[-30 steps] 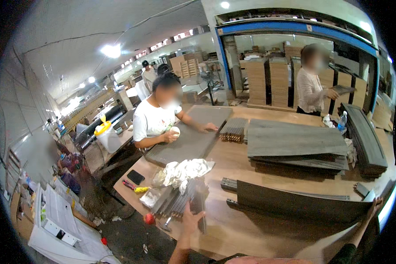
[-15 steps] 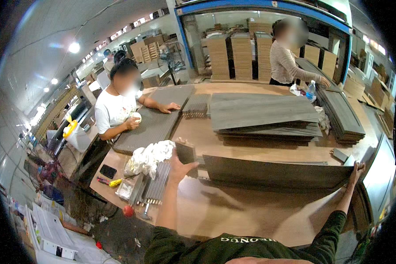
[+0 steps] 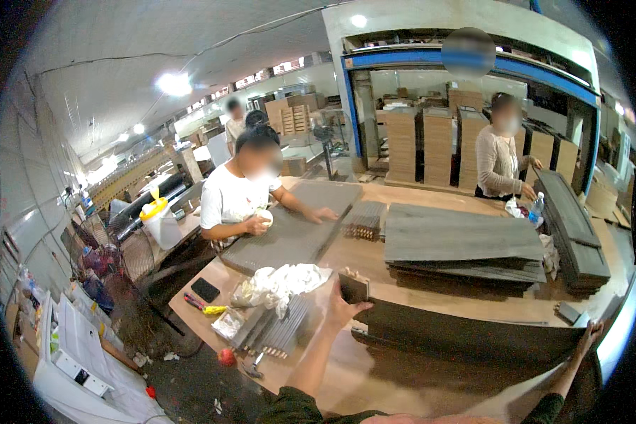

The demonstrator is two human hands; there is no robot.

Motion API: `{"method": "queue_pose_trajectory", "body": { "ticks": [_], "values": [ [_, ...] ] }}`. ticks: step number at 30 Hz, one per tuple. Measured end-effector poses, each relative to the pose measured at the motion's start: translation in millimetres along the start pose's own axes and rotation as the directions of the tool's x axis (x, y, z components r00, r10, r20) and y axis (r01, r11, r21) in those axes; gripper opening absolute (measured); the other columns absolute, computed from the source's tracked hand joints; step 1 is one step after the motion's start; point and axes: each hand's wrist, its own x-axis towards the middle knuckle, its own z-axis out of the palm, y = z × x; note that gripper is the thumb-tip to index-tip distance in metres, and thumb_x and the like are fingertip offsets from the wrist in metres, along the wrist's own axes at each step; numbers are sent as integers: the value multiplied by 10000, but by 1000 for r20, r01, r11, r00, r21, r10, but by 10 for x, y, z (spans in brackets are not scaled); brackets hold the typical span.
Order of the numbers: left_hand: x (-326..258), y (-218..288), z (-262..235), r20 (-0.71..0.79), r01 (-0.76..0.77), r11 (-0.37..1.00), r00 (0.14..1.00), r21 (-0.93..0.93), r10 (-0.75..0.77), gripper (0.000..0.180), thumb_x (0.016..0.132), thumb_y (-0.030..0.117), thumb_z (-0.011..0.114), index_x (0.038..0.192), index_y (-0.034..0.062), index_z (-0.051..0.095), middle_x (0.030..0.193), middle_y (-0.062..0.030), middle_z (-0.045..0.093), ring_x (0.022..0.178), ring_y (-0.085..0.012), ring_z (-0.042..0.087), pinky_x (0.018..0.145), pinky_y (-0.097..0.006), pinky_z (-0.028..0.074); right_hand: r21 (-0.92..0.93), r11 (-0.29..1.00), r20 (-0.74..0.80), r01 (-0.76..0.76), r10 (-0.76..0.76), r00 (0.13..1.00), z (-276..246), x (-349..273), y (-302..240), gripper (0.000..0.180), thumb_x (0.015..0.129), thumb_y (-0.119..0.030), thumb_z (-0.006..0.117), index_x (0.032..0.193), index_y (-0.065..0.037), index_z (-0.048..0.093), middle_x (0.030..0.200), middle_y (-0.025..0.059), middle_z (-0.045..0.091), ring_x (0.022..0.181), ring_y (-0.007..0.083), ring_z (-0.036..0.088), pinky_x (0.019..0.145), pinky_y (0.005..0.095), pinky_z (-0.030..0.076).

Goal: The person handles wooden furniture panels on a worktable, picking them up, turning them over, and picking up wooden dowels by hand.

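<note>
Ahead of me a long dark grey panel [image 3: 466, 321] stands on its edge across the near side of the table. My right hand [image 3: 592, 332] is closed around its right end. Beside its left end, a short dark grey board [image 3: 355, 288] with small pale pegs along its top stands upright. My left hand [image 3: 343, 309] grips that board, thumb stretched along the near side and fingers mostly hidden behind. Whether the board is joined to the long panel I cannot tell. Grey strips with peg ends [image 3: 283, 325] lie left of my left forearm, beside a hammer [image 3: 254, 364].
A stack of grey panels [image 3: 463, 237] lies beyond the long panel. White cloth [image 3: 290, 283], a phone [image 3: 205, 290] and a yellow-handled cutter [image 3: 214, 309] are at left. One co-worker [image 3: 237, 194] leans over grey boards; another [image 3: 498, 155] stands at far right by narrow panels.
My view has swung left and up, so the whole scene sits lower and further right. Both hands keep their holds. The far-right co-worker's hands have come up over the narrow panels.
</note>
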Motion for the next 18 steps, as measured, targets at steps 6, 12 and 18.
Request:
{"method": "queue_pose_trajectory", "body": {
  "ticks": [6,12,18],
  "values": [
    [-60,108,76,-109,-45,992,992,116,58,698,585,250,830,1102,25,418,985,-101,555,916,-204,548,807,-323,447,-100,995,24,22,-20,1000,-143,109,211,608,865,-237,566,1345,-89,223,1317,153,318,1197,253,362,989,380,327],
    [-70,-135,38,-71,-105,972,990,210,122,627,596,236,820,1042,14,439,878,-108,570,861,-221,570,776,-322,448,-45,999,5,-30,30,1000,-56,40,7,623,856,-264,584,1342,-71,245,1364,160,281,1212,258,344,991,392,296],
    [-29,113,100,-25,-29,989,999,147,33,599,630,198,805,1066,4,442,961,-88,546,916,-207,543,795,-331,446,-16,997,-61,80,-81,995,-112,44,-20,603,861,-248,589,1328,-32,274,1099,64,407,1055,190,404,970,331,306]
  ]
}}
